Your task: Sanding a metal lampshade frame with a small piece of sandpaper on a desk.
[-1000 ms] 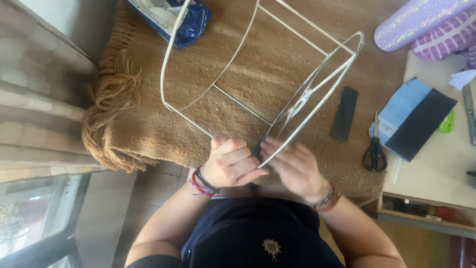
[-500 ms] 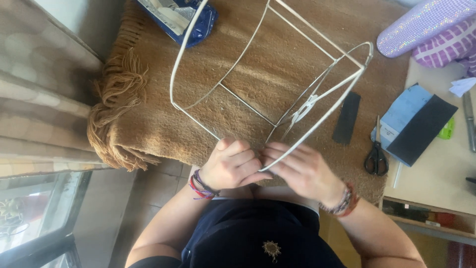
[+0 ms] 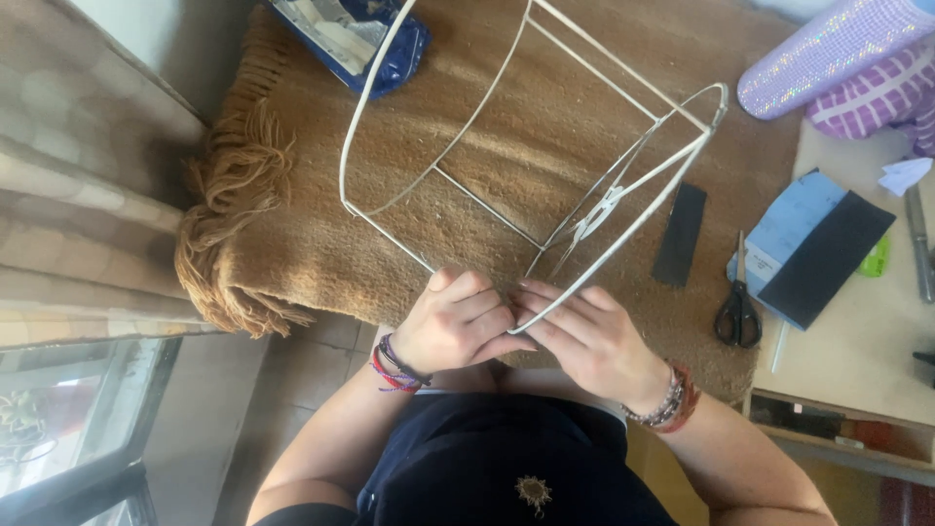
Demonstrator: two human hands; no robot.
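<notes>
Frame (image 3: 545, 185) shifted right, both hands (image 3: 458, 321) pinching ring

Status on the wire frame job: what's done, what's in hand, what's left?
Done: nothing on the frame that I can see; the white wire lampshade frame is bare all round. In hand: left hand and right hand both pinch its near ring, where a strut meets it, over the brown fringed blanket. Left: the black strip and black-handled scissors lie untouched beside them.

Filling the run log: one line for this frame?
left hand: grips wire lampshade frame | right hand: pinches same ring | frame: on brown fringed blanket | scissors: aside
</notes>
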